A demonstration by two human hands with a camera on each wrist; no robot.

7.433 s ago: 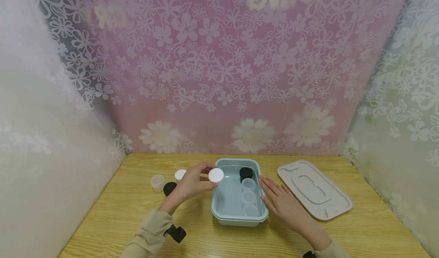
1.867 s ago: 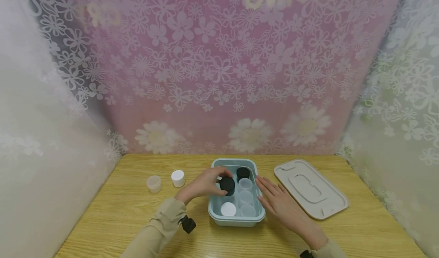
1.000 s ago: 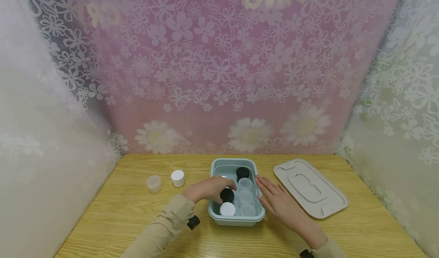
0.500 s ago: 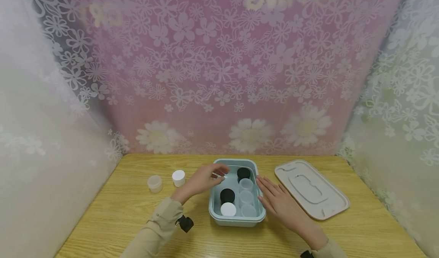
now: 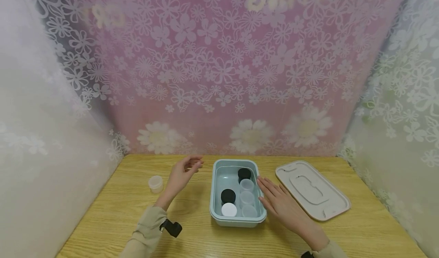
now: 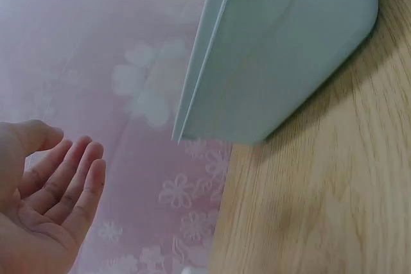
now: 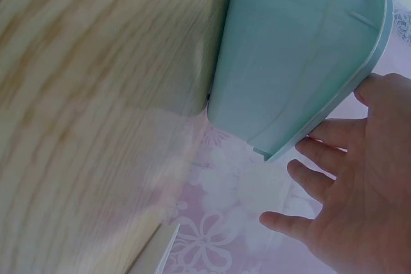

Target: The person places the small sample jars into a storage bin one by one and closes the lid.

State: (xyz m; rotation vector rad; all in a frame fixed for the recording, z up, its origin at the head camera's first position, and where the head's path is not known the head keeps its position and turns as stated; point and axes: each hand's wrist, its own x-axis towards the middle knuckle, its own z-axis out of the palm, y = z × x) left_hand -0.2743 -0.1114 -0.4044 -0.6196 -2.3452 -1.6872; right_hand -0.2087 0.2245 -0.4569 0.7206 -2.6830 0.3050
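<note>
In the head view my left hand (image 5: 179, 178) hovers over the table left of the box, fingers loosely bent, holding nothing. It hides the spot where a white jar stood; beyond it sits a translucent jar (image 5: 156, 184). The fingers of my right hand (image 5: 286, 208) lie extended against the right rim of the light-blue plastic box (image 5: 213, 189). Inside the box, a black-lidded jar (image 5: 228, 196) stands behind a white-lidded jar (image 5: 229, 210) on the left. Along the right wall runs a row of translucent jars (image 5: 247, 197), with another black jar (image 5: 244, 173) at the back.
A pale lid (image 5: 313, 189) lies on the wooden table (image 5: 192, 239) right of the box, just beyond my right hand. A pink flowered curtain (image 5: 219, 79) closes off the back, with whitish sheets at both sides.
The white jar, then the black jar, went from my left hand into the box's left side. My left hand let go, rose and moved left over the table. My right hand stayed at the rim.
</note>
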